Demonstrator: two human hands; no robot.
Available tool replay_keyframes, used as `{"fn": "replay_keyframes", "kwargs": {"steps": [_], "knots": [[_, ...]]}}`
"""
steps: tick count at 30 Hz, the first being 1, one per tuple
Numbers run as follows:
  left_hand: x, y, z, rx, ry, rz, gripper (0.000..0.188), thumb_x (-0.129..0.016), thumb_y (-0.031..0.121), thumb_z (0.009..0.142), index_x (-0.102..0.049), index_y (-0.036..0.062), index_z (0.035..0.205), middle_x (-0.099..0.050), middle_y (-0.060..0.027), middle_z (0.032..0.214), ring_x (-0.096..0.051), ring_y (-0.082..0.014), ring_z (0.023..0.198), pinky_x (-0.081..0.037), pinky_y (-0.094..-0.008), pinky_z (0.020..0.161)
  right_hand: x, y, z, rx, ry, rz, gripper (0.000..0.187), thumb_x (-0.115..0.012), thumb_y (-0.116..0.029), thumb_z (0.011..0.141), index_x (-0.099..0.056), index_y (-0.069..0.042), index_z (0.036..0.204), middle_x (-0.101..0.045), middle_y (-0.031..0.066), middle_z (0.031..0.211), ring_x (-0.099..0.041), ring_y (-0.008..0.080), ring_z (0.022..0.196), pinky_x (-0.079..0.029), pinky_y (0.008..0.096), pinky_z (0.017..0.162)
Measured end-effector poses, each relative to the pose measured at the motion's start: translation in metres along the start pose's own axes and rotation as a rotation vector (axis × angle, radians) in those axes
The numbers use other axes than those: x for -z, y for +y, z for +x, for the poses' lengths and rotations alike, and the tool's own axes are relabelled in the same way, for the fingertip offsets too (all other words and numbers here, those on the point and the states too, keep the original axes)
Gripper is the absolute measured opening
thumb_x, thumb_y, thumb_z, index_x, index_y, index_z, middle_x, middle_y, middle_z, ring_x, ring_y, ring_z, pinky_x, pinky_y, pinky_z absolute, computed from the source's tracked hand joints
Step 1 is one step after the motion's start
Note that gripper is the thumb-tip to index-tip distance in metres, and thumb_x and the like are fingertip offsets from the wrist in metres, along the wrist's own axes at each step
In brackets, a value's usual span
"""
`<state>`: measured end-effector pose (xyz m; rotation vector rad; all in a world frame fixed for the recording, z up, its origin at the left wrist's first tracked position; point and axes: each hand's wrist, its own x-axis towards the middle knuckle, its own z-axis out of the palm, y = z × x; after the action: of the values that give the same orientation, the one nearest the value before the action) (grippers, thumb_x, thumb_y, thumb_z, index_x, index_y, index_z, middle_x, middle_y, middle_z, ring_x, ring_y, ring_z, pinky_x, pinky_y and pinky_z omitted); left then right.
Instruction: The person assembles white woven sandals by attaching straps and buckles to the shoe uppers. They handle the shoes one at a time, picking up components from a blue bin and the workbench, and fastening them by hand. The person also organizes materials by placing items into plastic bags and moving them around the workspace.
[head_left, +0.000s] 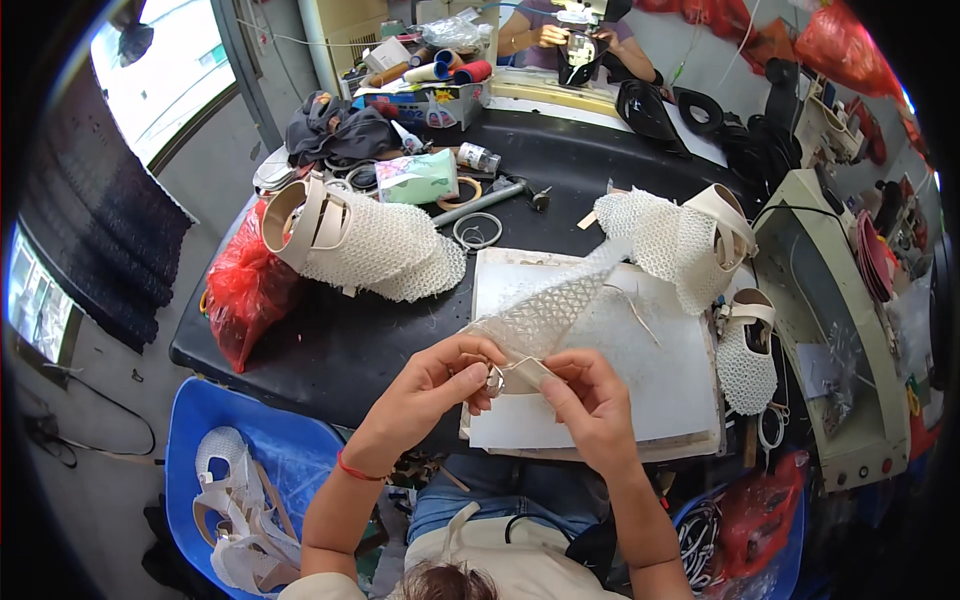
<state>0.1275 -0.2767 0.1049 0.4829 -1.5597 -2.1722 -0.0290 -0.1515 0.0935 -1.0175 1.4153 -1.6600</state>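
Above a white sheet on a board, my two hands hold a woven mesh shoe upper with a beige strap. My left hand is closed, its thumb and forefinger pinching the strap end beside a shiny metal buckle. Close to it on the right, my right hand pinches the strap's other part between thumb and fingers. The upper's mesh stretches away from me toward the far right. Fingers partly hide how strap and buckle meet. A thin loose strip lies on the sheet.
Stacked woven uppers lie at left and right, with another upper nearer. A blue tub holds more. Red bag, tissue pack and tape roll sit around. Across the table, another person's hand works at a machine.
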Motion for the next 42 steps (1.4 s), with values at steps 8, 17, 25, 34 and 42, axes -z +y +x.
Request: {"fn": "replay_keyframes", "kwargs": {"steps": [8, 17, 25, 34, 42], "knots": [[-0.006, -0.006, 0.004, -0.07, 0.009, 0.004, 0.02, -0.051, 0.015, 0.093, -0.055, 0.003, 0.109, -0.06, -0.0029, 0.085, -0.058, -0.0082, 0.075, -0.049, -0.023, 0.068, 0.007, 0.002, 0.005, -0.027, -0.11, 0.058, 0.013, -0.06, -0.007, 0.087, -0.06, -0.003, 0.1, -0.056, -0.0027, 0.077, -0.047, 0.001, 0.064, -0.037, 0.0154, 0.055], [-0.009, 0.004, 0.008, 0.02, -0.067, 0.15, 0.02, -0.053, 0.012, 0.091, -0.06, 0.0022, 0.108, -0.063, -0.0046, 0.085, -0.06, -0.0089, 0.071, -0.051, -0.0224, 0.064, 0.016, 0.005, 0.021, -0.044, -0.273, -0.001, 0.012, -0.061, 0.001, 0.084, -0.062, -0.001, 0.095, -0.061, 0.0008, 0.084, -0.05, 0.0021, 0.069, -0.039, 0.0176, 0.058], [-0.014, 0.0, 0.009, -0.064, 0.003, 0.233, 0.024, -0.053, 0.012, 0.091, -0.059, 0.0026, 0.113, -0.064, -0.0056, 0.089, -0.062, -0.0097, 0.073, -0.052, -0.0229, 0.065, 0.004, -0.006, 0.021, -0.066, -0.242, 0.071, 0.015, -0.059, -0.004, 0.087, -0.057, 0.0, 0.101, -0.058, 0.0018, 0.079, -0.051, 0.0039, 0.065, -0.042, 0.0184, 0.058], [-0.034, 0.008, 0.008, -0.177, 0.063, 0.027, 0.026, -0.054, 0.01, 0.091, -0.057, -0.0008, 0.114, -0.064, -0.0092, 0.09, -0.063, -0.011, 0.078, -0.054, -0.0243, 0.067, -0.009, -0.036, 0.009, 0.519, 0.006, -0.462, 0.026, -0.064, -0.006, 0.083, -0.056, -0.003, 0.108, -0.055, 0.0053, 0.085, -0.053, 0.0105, 0.071, -0.044, 0.0241, 0.057], [-0.054, 0.001, 0.008, -0.033, 0.176, 0.163, 0.026, -0.054, 0.011, 0.091, -0.057, -0.0042, 0.111, -0.066, -0.0132, 0.084, -0.066, -0.0159, 0.072, -0.056, -0.0262, 0.063, -0.004, -0.015, 0.013, 0.927, 0.178, -0.979, 0.011, -0.058, -0.002, 0.085, -0.058, 0.002, 0.096, -0.06, 0.011, 0.078, -0.056, 0.0137, 0.061, -0.046, 0.0263, 0.053]]}}
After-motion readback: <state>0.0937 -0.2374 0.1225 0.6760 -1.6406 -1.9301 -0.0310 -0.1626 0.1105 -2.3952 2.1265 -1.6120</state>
